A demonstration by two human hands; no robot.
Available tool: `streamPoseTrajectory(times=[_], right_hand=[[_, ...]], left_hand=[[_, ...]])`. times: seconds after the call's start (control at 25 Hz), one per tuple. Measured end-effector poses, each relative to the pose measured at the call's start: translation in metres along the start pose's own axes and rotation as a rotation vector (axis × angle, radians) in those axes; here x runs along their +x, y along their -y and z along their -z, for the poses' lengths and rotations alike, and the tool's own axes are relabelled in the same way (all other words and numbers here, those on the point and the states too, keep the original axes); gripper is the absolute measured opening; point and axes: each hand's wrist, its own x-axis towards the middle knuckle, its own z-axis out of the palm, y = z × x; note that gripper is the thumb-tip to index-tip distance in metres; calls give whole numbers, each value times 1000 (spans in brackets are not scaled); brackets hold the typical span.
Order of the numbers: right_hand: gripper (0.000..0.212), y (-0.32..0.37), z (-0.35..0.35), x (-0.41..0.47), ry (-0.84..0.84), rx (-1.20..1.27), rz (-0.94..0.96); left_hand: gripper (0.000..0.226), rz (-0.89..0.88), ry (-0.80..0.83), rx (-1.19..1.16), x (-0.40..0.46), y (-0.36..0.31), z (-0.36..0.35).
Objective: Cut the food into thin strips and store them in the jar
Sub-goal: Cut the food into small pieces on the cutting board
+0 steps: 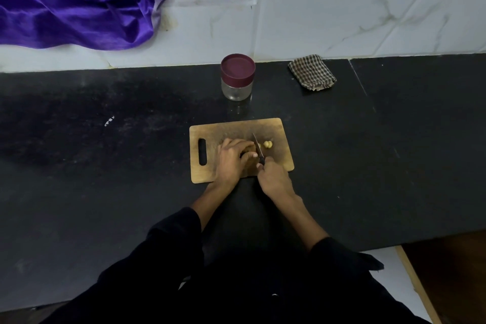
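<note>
Black sleeves (168,252) fill the bottom of the view, both forearms reaching up onto the wooden cutting board (278,129), which sits flat on a dark stone counter (105,166). I'll use the board as the reference for everything.

On the board, roughly in the middle, the left hand (231,158) is curled down over a brownish piece of food (250,150), fingers bunched on top pinning it in place. You can barely see the food under the fingers, so no idea what it is exactly. Right next to it the right hand (273,179) is wrapped tight round the dark handle of a small knife (257,145), blade pointing away from the person and sitting right against the left fingertips. Just right of the blade there are a few pale yellowish cut pieces (267,144) lying on the wood.

Behind the board, a bit apart from it, stands a clear jar (237,87) with a maroon lid (238,67) on. Behind and to the right of the board is a folded checked cloth (311,72) by the wall. Far back left of the board there's shiny purple fabric (73,0) draped over the white marble ledge (210,34).
</note>
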Motion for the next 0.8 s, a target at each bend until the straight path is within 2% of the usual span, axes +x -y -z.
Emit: streamPoseTrajectory(times=[0.4, 0.8], right_hand=[[21, -10, -16, -23, 17, -148, -48], [27, -24, 7, -17, -14, -10, -82]], left_hand=[[32, 9, -9, 15, 1, -2, -1], [37, 25, -9, -41, -2, -1, 0]])
